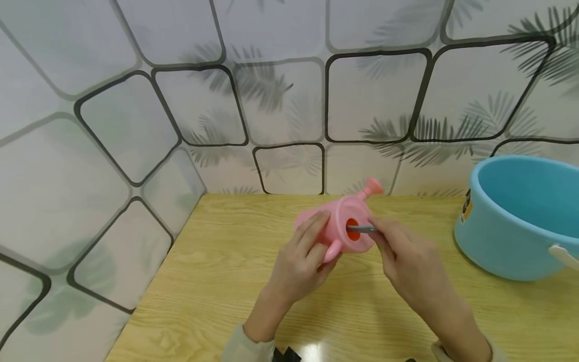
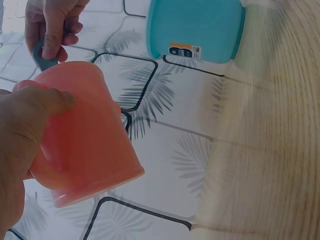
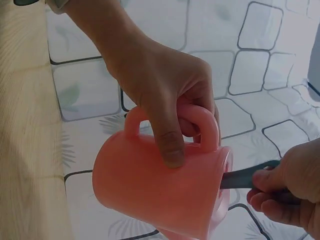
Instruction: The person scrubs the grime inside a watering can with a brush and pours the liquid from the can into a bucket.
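Observation:
A pink watering can [image 1: 359,211] is tilted on its side above the table, its round opening turned towards my right hand and its spout [image 1: 373,187] pointing up and away. My left hand [image 1: 296,266] grips it at the handle [image 3: 211,130], thumb pressed along the body. My right hand [image 1: 413,264] pinches a slim grey-green handled tool [image 3: 242,177], whose far end goes inside the opening and is hidden. Orange-red [image 1: 353,234] shows within the opening around the tool. In the left wrist view, the can [image 2: 95,135] hides most of the tool, leaving its rounded end visible.
A light-blue bucket [image 1: 506,231] with a white handle [image 1: 563,255] stands on the right of the wooden table [image 1: 217,291]. Behind and to the left rise walls with a leaf and outline pattern [image 1: 280,100]. Something small and black [image 1: 286,355] shows at the bottom edge.

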The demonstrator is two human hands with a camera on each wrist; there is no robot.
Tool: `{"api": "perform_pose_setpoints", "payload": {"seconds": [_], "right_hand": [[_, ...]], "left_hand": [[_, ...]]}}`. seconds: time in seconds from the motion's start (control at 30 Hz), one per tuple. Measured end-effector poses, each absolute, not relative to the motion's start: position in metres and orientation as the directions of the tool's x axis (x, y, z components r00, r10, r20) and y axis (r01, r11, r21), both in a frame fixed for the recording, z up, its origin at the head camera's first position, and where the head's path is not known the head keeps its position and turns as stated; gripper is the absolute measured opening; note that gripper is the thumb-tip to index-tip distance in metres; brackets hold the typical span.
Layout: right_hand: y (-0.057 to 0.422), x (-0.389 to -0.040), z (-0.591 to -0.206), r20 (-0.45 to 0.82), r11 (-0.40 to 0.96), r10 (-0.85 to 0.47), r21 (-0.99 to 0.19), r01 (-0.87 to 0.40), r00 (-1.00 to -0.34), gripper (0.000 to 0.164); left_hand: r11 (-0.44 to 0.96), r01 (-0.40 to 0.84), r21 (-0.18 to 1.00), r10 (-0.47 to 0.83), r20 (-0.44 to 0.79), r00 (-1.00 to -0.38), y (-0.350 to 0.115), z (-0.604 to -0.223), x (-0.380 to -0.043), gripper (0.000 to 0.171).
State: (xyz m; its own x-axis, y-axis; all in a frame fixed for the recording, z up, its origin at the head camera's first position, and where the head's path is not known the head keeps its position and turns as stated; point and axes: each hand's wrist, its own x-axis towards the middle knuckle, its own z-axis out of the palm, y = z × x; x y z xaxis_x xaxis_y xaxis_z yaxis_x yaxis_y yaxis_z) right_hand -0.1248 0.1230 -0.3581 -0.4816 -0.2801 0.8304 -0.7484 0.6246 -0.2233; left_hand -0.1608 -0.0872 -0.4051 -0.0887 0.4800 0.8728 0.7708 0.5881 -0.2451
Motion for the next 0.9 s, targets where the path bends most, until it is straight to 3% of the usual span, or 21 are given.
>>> {"api": "perform_pose_setpoints", "payload": {"seconds": [0.07,0.2,0.37,0.47,0.6,0.7,0.83,0.9], "right_hand": [[0.124,-0.126,-0.359,0.848,0.556,-0.276,-0.243,-0.795,-0.452,0.041],[0.126,-0.133,-0.361,0.879,0.449,-0.249,-0.267,-0.852,-0.407,0.038],[0.124,-0.142,-0.363,0.933,0.558,-0.271,-0.048,-0.829,-0.237,0.036],[0.123,-0.142,-0.363,0.922,0.602,-0.323,0.028,-0.798,-0.212,0.036],[0.127,-0.136,-0.363,0.867,0.56,-0.345,-0.118,-0.82,-0.36,0.034],[0.133,-0.132,-0.362,0.772,0.502,-0.311,-0.361,-0.786,-0.554,0.017],[0.136,-0.129,-0.357,0.561,0.389,-0.227,-0.697,-0.602,-0.796,0.019],[0.137,-0.128,-0.354,0.434,0.257,-0.183,-0.845,-0.469,-0.882,0.025]], "left_hand": [[0.588,0.767,-0.259,0.48,0.875,-0.072,-0.087,-0.404,-0.162,0.032],[0.589,0.756,-0.285,0.475,0.879,-0.039,-0.085,-0.402,-0.163,0.032],[0.575,0.752,-0.323,0.472,0.881,0.017,-0.083,-0.4,-0.166,0.033],[0.567,0.748,-0.344,0.465,0.884,0.055,-0.082,-0.401,-0.167,0.034],[0.572,0.731,-0.372,0.468,0.88,0.082,-0.082,-0.402,-0.168,0.033],[0.573,0.726,-0.381,0.472,0.877,0.087,-0.082,-0.403,-0.168,0.033],[0.562,0.754,-0.341,0.439,0.895,0.078,-0.081,-0.406,-0.166,0.035],[0.557,0.766,-0.321,0.42,0.904,0.073,-0.08,-0.406,-0.165,0.036]]}}
